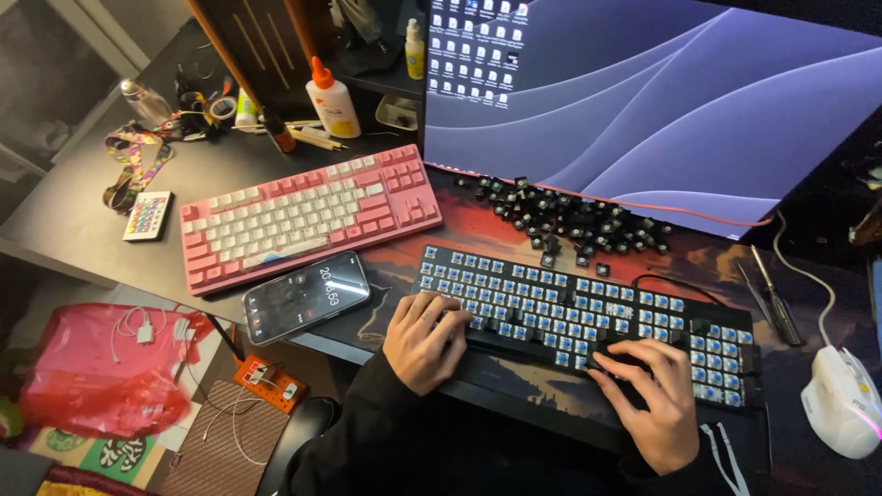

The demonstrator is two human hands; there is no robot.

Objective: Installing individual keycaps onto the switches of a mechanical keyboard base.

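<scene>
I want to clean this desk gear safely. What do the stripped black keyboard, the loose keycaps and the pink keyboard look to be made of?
Black keyboard: the case looks like matt black plastic, with glossy blue plastic switch stems exposed; a metal plate is possible but cannot be told.
Loose keycaps: small black moulded plastic, slightly shiny edges.
Pink keyboard: pink case, white and pink caps, smooth matt plastic by its even, dull sheen.

A stripped keyboard [588, 312] lies near on the bench [83, 197]; loose keycaps [574, 219] lie behind it, a second keyboard [308, 216] far left, a mouse [843, 402] right.
</scene>
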